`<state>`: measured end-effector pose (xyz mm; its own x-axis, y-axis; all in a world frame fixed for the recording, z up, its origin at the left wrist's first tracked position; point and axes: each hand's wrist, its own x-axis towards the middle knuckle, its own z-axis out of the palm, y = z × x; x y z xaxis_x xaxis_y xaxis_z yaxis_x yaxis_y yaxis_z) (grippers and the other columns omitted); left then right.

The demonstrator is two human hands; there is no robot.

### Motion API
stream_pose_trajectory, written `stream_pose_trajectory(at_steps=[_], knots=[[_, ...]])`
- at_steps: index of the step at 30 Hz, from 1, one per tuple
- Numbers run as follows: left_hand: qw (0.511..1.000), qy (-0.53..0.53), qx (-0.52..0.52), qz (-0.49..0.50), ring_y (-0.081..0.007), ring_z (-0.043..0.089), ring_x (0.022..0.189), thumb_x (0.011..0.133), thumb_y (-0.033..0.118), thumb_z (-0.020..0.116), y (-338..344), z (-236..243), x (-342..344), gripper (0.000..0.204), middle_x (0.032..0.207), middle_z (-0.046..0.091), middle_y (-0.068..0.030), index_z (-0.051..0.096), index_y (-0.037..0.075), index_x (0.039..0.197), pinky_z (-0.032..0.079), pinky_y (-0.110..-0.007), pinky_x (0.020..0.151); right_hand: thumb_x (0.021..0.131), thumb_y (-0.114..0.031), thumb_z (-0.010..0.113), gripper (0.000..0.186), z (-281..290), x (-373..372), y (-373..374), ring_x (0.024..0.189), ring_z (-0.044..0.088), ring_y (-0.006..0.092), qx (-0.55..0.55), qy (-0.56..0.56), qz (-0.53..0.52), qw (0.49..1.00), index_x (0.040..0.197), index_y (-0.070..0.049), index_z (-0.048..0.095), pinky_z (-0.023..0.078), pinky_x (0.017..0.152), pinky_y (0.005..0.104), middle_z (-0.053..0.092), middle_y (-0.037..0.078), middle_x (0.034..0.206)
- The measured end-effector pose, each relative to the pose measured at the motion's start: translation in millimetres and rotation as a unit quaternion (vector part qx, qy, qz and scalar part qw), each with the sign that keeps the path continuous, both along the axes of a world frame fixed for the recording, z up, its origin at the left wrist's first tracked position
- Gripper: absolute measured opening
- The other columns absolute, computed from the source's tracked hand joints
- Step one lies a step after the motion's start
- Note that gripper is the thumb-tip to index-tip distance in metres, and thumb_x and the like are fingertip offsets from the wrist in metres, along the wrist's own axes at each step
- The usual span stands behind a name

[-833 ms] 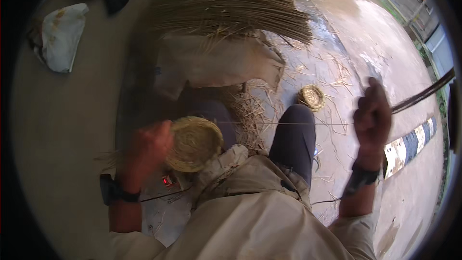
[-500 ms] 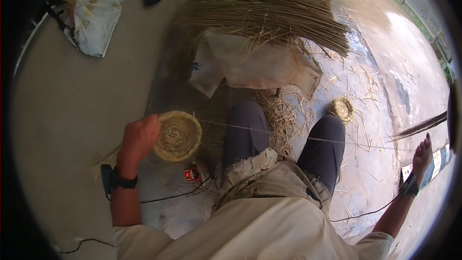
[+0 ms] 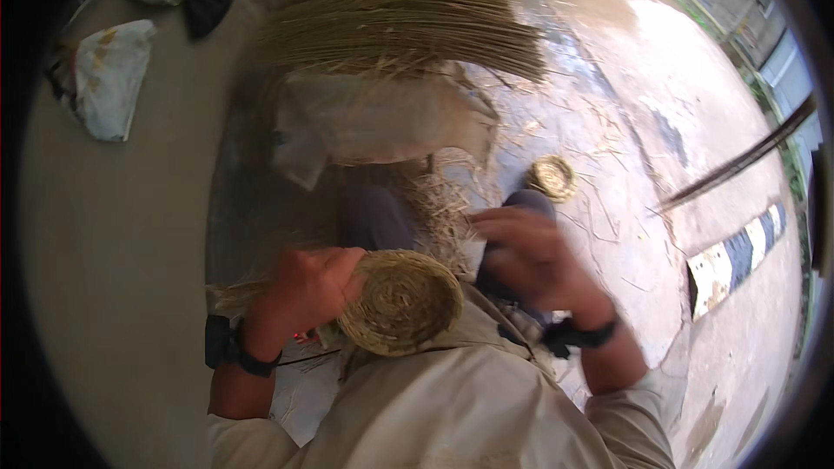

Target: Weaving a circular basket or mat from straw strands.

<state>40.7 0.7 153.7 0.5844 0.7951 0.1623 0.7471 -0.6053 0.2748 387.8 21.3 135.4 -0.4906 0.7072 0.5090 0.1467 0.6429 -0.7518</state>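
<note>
A shallow round basket (image 3: 400,304), woven from straw-coloured strands, is tilted in front of my body with its hollow facing up. At its left rim my left hand (image 3: 317,285) is closed and grips it. Loose straw ends (image 3: 230,295) stick out to the left of that hand. To the right of the basket, over my right knee, hovers my right hand (image 3: 526,252), apart from it. Motion smears its fingers, and I cannot make out whether a strand is in them. A smaller woven basket (image 3: 552,181) rests on the ground beyond my right knee.
A large bundle of straw stalks (image 3: 408,22) lies ahead, with a pale sack (image 3: 382,122) on its near side. Straw scraps (image 3: 439,208) litter the ground. Plastic bags (image 3: 113,78) lie at the far left. A dark bristly bundle (image 3: 738,161) and a striped slab (image 3: 734,262) are at right.
My right hand has come in from far right to near the basket. The long strand stretched across my knees no longer shows. My left hand and the basket have moved closer to my body's middle.
</note>
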Motion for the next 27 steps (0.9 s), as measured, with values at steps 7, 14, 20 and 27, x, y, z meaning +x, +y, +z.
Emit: stream_pose_trajectory(at_steps=[7, 14, 20, 27], knots=[[0.998, -0.051, -0.021, 0.011, -0.0339, 0.073, 0.075, 0.088, 0.013, 0.076, -5.6, 1.4, 34.0, 0.048, 0.083, 0.072, -0.0134, 0.065, 0.006, 0.134, 0.06, -0.045, 0.065, 0.108, -0.029, 0.061, 0.047, -63.2, -19.6, -0.9, 0.106, 0.07, 0.0274, -0.375, -0.028, 0.127, 0.918, 0.142, 0.005, 0.059, 0.054, 0.091, 0.0369, 0.073, 0.022, 0.116], [0.996, -0.074, -0.02, -0.035, -0.0312, 0.073, 0.073, 0.087, 0.011, 0.078, 1.2, -20.5, 26.7, 0.052, 0.081, 0.07, -0.01, 0.065, 0.016, 0.137, 0.06, -0.043, 0.064, 0.108, -0.035, 0.061, 0.042, -66.5, 49.1, -7.2, 0.096, 0.071, 0.0215, -0.376, -0.109, 0.123, 0.912, 0.123, 0.003, 0.071, 0.055, 0.087, 0.0341, 0.076, 0.015, 0.11], [0.997, -0.061, -0.01, -0.04, -0.0291, 0.073, 0.072, 0.087, 0.012, 0.078, 3.3, -18.4, 35.2, 0.048, 0.079, 0.069, -0.0084, 0.067, 0.017, 0.134, 0.06, -0.042, 0.062, 0.111, -0.044, 0.053, 0.043, -19.6, -21.7, 0.7, 0.07, 0.055, 0.016, -0.555, 0.45, 0.034, 0.698, 0.1, -0.006, 0.071, 0.046, 0.062, 0.0327, 0.066, 0.002, 0.09], [0.996, 0.025, 0.025, -0.08, -0.028, 0.072, 0.069, 0.089, 0.012, 0.075, 0.0, -16.4, 31.6, 0.044, 0.08, 0.069, -0.0088, 0.068, 0.012, 0.132, 0.058, -0.04, 0.057, 0.113, -0.034, 0.05, 0.034, -73.7, 8.4, 54.9, 0.055, 0.039, 0.0103, -0.59, 0.45, 0.083, 0.665, 0.107, -0.004, 0.065, 0.034, 0.052, 0.0269, 0.044, -0.004, 0.067]])
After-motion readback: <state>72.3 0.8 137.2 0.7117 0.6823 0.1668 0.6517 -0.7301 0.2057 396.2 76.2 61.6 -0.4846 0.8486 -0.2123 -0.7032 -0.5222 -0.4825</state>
